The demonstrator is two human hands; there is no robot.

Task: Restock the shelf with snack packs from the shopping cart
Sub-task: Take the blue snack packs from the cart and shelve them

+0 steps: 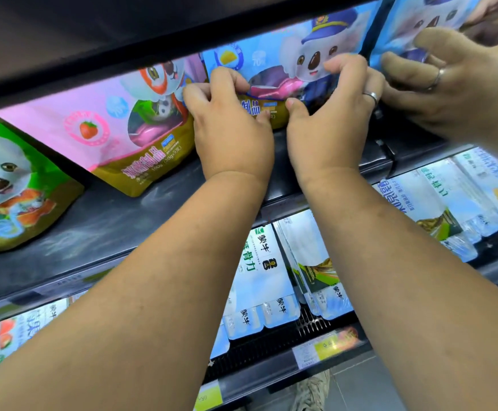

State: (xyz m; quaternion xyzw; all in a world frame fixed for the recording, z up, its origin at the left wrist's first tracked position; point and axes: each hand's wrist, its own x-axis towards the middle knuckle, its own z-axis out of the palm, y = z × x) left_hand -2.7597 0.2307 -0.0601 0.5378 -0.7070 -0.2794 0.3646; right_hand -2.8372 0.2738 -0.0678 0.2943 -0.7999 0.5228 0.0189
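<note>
A dark shelf [99,226] runs across the view from 9 to 3 o'clock. White milk packs [262,280] lie on the tier below, at 5 o'clock. A pink strawberry pack [93,114] stands at 10 o'clock, with a green pack [13,185] at 9. The blue koala snack pack [274,54] stands at 12 o'clock, just right of the pink one. The left hand [230,126] and right hand [330,126] both pinch its lower part, fingers curled over the front. Another hand [449,84] touches a second blue pack [405,19] at 2 o'clock. A ring [370,97] sits on the right hand.
</note>
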